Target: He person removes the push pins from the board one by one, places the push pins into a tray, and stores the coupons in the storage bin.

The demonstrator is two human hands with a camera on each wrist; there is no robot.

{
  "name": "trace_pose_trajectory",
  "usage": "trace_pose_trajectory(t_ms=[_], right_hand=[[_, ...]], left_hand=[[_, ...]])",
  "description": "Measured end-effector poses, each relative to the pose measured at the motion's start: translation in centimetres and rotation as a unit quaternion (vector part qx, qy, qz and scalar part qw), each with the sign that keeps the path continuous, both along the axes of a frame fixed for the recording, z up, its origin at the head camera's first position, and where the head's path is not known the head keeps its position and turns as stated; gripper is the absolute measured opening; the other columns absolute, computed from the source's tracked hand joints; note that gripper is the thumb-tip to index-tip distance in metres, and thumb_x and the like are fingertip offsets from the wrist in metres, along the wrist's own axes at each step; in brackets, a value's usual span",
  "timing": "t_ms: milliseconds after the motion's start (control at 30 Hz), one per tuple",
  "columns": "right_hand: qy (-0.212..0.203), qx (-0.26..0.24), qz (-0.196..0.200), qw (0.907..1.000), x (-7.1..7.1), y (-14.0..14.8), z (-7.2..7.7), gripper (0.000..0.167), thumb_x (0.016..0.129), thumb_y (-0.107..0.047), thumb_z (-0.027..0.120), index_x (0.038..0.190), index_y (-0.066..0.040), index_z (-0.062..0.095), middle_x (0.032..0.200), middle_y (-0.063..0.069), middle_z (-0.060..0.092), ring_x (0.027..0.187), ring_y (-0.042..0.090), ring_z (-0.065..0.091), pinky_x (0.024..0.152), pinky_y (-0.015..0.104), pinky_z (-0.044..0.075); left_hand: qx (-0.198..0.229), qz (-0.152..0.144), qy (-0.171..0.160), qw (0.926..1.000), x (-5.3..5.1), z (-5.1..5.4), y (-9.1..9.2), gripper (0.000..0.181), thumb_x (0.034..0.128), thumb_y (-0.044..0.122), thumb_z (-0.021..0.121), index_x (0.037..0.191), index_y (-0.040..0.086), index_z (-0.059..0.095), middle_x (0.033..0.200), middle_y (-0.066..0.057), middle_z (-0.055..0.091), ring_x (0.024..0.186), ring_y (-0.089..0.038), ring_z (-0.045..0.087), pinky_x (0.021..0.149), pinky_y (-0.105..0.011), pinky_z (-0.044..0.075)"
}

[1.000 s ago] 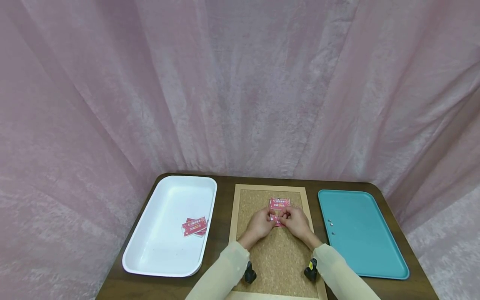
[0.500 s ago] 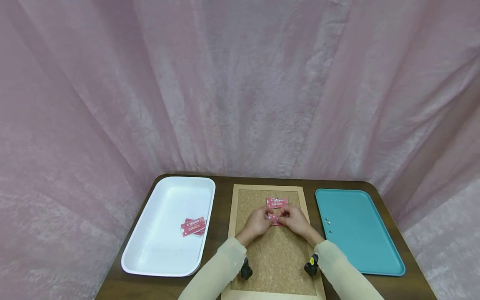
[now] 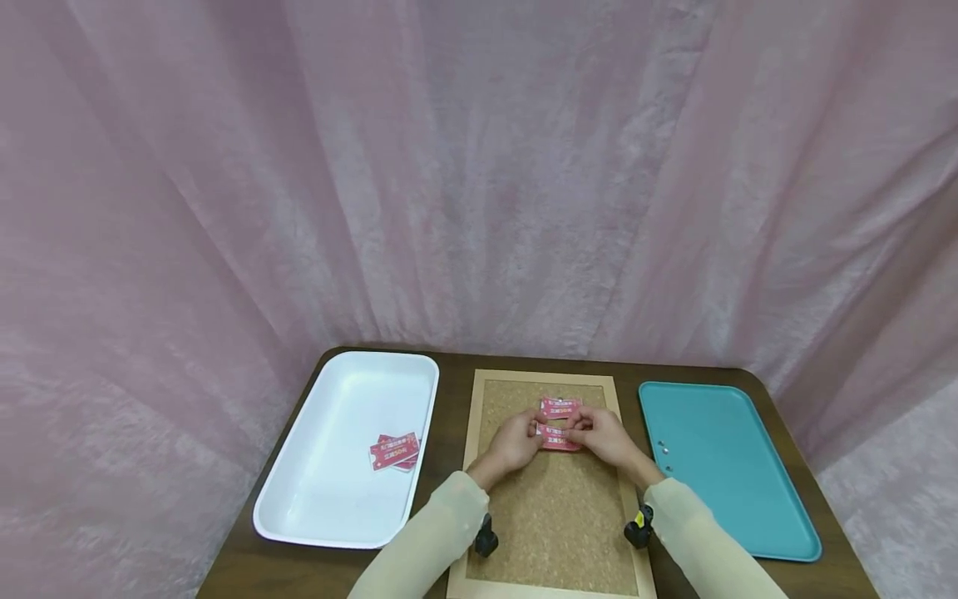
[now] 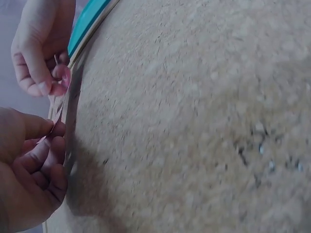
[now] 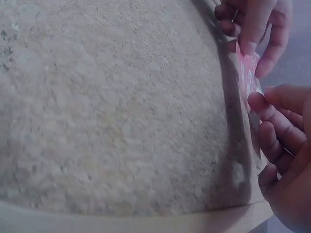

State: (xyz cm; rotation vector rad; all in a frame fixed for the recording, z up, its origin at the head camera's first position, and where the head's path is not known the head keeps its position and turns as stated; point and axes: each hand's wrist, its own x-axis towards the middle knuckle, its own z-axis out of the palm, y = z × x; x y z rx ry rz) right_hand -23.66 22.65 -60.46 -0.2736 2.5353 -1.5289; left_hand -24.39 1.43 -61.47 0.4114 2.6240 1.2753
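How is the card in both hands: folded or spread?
Spread: in the head view, the card shows its printed face with no visible fold, held by the left hand and right hand.

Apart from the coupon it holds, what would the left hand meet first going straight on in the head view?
Probably the upper red coupon on the cork board, up and right of the left hand, though depth is unclear.

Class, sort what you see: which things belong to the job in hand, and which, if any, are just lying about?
Job: left hand, right hand, held card, upper card, corkboard; probably tub, its cards, tray, silver bits.

Seemingly just there: curtain, table.
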Motion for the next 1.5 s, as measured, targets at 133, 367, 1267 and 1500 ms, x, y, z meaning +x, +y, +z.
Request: trace_pose_trajectory(t_ms=[133,367,1267,1500], right_hand=[[0.001,0.002,0.001,1.0,-0.1,0.5,0.4,0.009,0.097,-0.007,0.076,0.099,0.0,0.071,0.087,0.014,0.071,0.075,0.014,0.059,0.064,0.024,0.046],[0.01,0.026,0.006,0.9996,-0.3,1.4,0.6,0.005,0.097,-0.006,0.074,0.099,-0.002,0.075,0.087,0.011,0.073,0.073,0.011,0.058,0.064,0.025,0.047],[0.087,0.025,-0.016,0.9958,-0.4,4.5,0.7,0.009,0.091,0.005,0.076,0.099,0.006,0.077,0.1,0.018,0.077,0.071,0.005,0.061,0.062,0.024,0.051],[0.071,0.035,-0.029,0.9965,0.0,4.8,1.2,0.009,0.092,0.002,0.076,0.1,0.006,0.076,0.093,0.014,0.076,0.069,0.006,0.059,0.061,0.024,0.049]], left_hand=[[-0.007,0.0,0.004,1.0,-0.2,0.4,-0.6,0.027,0.1005,0.007,0.068,0.128,0.008,0.068,0.075,0.005,0.053,0.06,-0.007,0.046,0.057,-0.024,0.038],[-0.013,0.006,0.008,0.9999,-0.3,0.7,-1.8,0.027,0.1017,0.009,0.069,0.129,0.01,0.068,0.077,0.003,0.056,0.064,-0.008,0.048,0.059,-0.025,0.04],[0.023,0.032,0.071,0.9967,-1.6,3.2,-5.6,0.031,0.0989,0.005,0.071,0.129,0.001,0.069,0.08,0.0,0.06,0.065,-0.009,0.052,0.06,-0.025,0.045],[0.022,0.054,0.086,0.9946,-1.8,4.0,-6.9,0.031,0.0972,0.005,0.072,0.128,0.002,0.07,0.079,0.001,0.058,0.063,-0.008,0.049,0.058,-0.025,0.041]])
